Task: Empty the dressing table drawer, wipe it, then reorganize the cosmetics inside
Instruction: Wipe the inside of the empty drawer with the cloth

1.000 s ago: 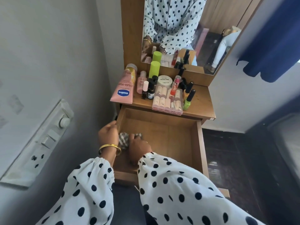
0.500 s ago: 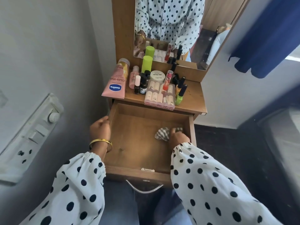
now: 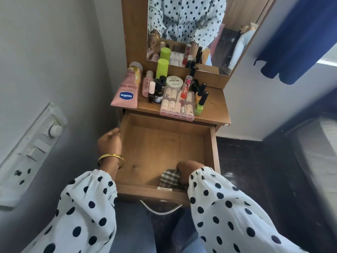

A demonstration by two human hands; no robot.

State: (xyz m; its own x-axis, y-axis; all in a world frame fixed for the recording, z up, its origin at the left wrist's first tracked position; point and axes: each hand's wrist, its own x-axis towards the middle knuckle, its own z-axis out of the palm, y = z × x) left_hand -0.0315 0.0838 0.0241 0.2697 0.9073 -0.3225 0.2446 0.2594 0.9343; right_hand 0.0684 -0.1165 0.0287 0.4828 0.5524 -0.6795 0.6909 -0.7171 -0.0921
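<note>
The right hand (image 3: 187, 168) presses a checked cloth (image 3: 170, 178) at the drawer's (image 3: 164, 143) 5 o'clock corner; its sleeve hides the fingers, so I cannot tell its grip. The left hand (image 3: 109, 141), fingers curled, touches the drawer's left edge. Cosmetics (image 3: 175, 101) stand on the bench (image 3: 215, 106) at 12 o'clock. The cloth was farther back before.

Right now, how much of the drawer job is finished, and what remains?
Emptying looks done: the drawer holds only the checked cloth, and the cosmetics stand on the tabletop. Wiping is in hand: the right hand is on the cloth at the near edge, while the left hand is at the drawer's left wall. Putting the cosmetics back is left.
</note>
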